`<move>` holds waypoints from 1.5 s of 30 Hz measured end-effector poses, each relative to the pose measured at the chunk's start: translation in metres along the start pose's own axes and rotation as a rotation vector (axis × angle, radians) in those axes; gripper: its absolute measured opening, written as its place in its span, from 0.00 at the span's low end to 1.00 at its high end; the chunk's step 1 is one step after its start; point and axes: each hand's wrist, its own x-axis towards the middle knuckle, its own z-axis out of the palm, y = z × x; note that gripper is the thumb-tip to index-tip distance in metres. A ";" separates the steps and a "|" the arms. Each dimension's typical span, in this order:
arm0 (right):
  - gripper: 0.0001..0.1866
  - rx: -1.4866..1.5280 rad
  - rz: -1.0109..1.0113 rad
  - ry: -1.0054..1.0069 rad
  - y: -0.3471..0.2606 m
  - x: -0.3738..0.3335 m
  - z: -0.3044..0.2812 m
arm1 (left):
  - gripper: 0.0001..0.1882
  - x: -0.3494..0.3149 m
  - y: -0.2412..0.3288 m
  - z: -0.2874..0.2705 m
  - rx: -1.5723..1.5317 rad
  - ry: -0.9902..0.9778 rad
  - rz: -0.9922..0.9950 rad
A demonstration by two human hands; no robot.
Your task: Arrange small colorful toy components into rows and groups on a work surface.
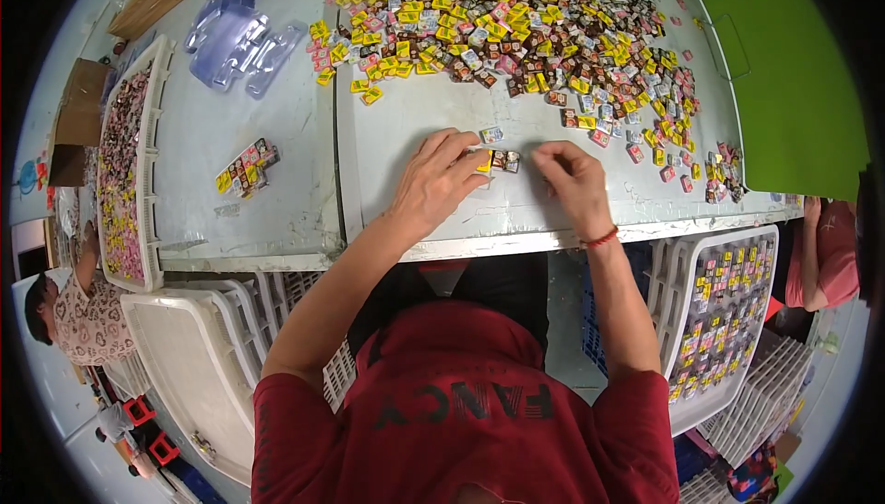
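Note:
On the grey table, a short row of small wrapped packs [506, 161], yellow at one end and dark brown at the other, lies between my hands. My left hand [433, 181] curves over the row's left end, its fingers and thumb closed about the yellow pack [484, 161]. Just beyond its fingertips is a loose white-and-blue pack [491, 135]. My right hand [576, 186], wearing a red bracelet, hovers to the right of the row, apart from it. Its thumb and fingers are drawn together; whatever they may hold is hidden.
A large heap of mixed packs [516, 15] spreads across the far table. At left are a grouped block of packs [247, 169], clear plastic trays [244, 47] and a filled white crate [129, 163]. A tray of arranged packs [724, 320] stands at lower right; co-workers flank both sides.

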 end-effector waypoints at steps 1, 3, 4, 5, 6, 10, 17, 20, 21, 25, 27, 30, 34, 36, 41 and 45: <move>0.09 0.190 0.073 0.001 0.002 -0.003 -0.005 | 0.19 0.001 0.000 0.000 -0.001 0.008 0.017; 0.09 0.275 0.043 -0.013 0.005 -0.005 -0.017 | 0.18 0.010 -0.001 0.006 -0.017 -0.027 0.077; 0.10 0.196 0.015 -0.040 0.011 -0.002 -0.024 | 0.17 0.014 -0.002 0.009 -0.031 -0.061 0.136; 0.10 0.197 0.014 -0.036 0.011 0.000 -0.026 | 0.17 0.017 -0.004 0.011 -0.033 -0.061 0.139; 0.10 -0.066 -0.085 -0.015 0.011 0.001 -0.027 | 0.16 0.019 -0.005 0.014 -0.006 -0.091 0.181; 0.13 -0.673 -0.536 0.190 0.019 0.002 -0.016 | 0.12 0.015 -0.008 0.022 -0.002 -0.092 0.172; 0.15 -0.789 -0.587 0.312 0.010 -0.015 -0.009 | 0.11 0.007 -0.006 0.018 -0.070 -0.026 0.105; 0.15 -0.896 -0.621 0.271 0.014 -0.018 -0.018 | 0.12 0.006 -0.005 0.015 -0.050 -0.045 0.123; 0.15 -0.898 -0.620 0.272 0.016 -0.018 -0.019 | 0.12 0.006 -0.006 0.015 -0.049 -0.037 0.127; 0.15 -0.851 -0.668 0.293 0.017 -0.018 -0.017 | 0.11 0.004 -0.006 0.018 -0.064 -0.018 0.101; 0.15 -0.792 -0.672 0.315 0.011 -0.019 -0.007 | 0.11 0.003 -0.006 0.018 -0.063 -0.008 0.098; 0.13 -0.645 -0.856 0.306 -0.003 -0.015 0.021 | 0.10 0.000 -0.008 0.018 -0.072 0.019 0.088; 0.12 -0.716 -0.858 0.292 0.012 -0.009 0.039 | 0.09 0.002 -0.007 0.019 -0.088 0.029 0.070; 0.13 -0.816 -0.893 0.339 0.010 -0.013 0.041 | 0.09 0.001 -0.005 0.018 -0.088 0.029 0.074; 0.13 -0.825 -0.929 0.327 0.010 -0.004 0.040 | 0.10 -0.001 -0.008 0.018 -0.091 0.018 0.072; 0.14 -0.860 -0.938 0.307 0.020 -0.002 0.041 | 0.11 0.000 -0.009 0.019 -0.108 0.019 0.074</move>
